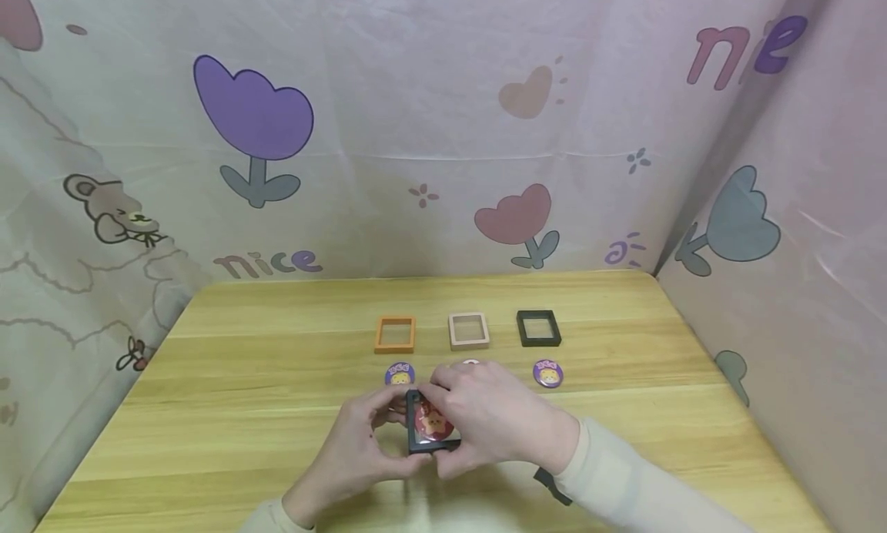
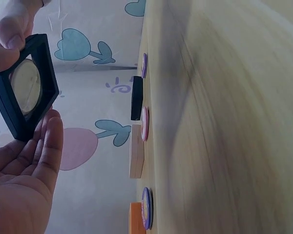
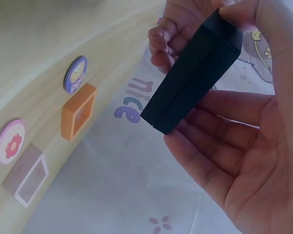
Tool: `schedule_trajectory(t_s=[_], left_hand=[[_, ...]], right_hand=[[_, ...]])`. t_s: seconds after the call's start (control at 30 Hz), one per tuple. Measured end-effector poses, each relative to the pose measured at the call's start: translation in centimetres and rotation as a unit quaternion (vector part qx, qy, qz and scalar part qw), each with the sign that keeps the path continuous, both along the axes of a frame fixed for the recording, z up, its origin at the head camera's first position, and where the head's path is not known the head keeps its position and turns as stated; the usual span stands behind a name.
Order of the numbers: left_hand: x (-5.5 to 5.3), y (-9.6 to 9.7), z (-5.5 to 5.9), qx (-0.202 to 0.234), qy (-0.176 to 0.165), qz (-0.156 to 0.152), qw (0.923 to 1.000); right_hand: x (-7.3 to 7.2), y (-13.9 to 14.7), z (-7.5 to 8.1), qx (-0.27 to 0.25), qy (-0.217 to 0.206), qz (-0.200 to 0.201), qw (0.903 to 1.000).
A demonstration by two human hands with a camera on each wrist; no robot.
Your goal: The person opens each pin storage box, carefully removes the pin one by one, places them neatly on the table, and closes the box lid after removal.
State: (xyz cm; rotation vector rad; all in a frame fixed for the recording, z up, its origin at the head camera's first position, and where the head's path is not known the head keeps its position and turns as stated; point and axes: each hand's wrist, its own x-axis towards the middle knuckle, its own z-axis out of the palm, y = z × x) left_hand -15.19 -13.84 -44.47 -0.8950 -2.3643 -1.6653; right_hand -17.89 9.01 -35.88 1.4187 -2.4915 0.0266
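Both hands hold a small black square display frame (image 1: 411, 433) above the near part of the table. A round red badge (image 1: 433, 422) with a cartoon figure sits behind its clear film; from the left wrist, its pale back (image 2: 27, 87) shows. My left hand (image 1: 356, 444) grips the frame's left side, thumb at the near edge. My right hand (image 1: 495, 417) pinches the frame's right side between thumb and fingers and covers part of it. The frame looks closed along its seam in the right wrist view, with the right hand (image 3: 244, 156) around one end.
On the wooden table (image 1: 277, 379), an orange frame (image 1: 395, 351), a pale pink frame (image 1: 469, 345) and another black frame (image 1: 539, 343) stand in a row. Before them lie two purple badges, left (image 1: 399, 373) and right (image 1: 548, 373), and a partly hidden pink-rimmed badge (image 3: 10, 141).
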Motion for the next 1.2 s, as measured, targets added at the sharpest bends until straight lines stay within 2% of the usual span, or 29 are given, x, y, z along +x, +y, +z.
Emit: schedule_trajectory(t_s=[0.37,0.77,0.87,1.07,1.2], left_hand=[[0.04,-0.09,-0.42,0.024,-0.008,-0.019,0.9995],[0.08,-0.35,-0.37,0.027,-0.041,-0.025,0.9985],[0.04,-0.33,-0.25,0.026,-0.043,-0.024,0.9984],[0.05,-0.40,-0.15,0.020,-0.036,-0.030,0.9987],[-0.03,-0.52,-0.24,0.021,-0.043,-0.029,0.9984]], right_hand=[[-0.01,-0.16,0.07,0.006,0.006,0.007,0.9999],[-0.20,-0.38,0.36,0.005,-0.005,0.013,0.9999],[-0.33,-0.37,0.50,0.005,-0.016,0.017,0.9997],[-0.60,0.09,0.89,-0.001,-0.067,0.010,0.9977],[-0.71,0.22,0.92,0.002,-0.073,0.006,0.9973]])
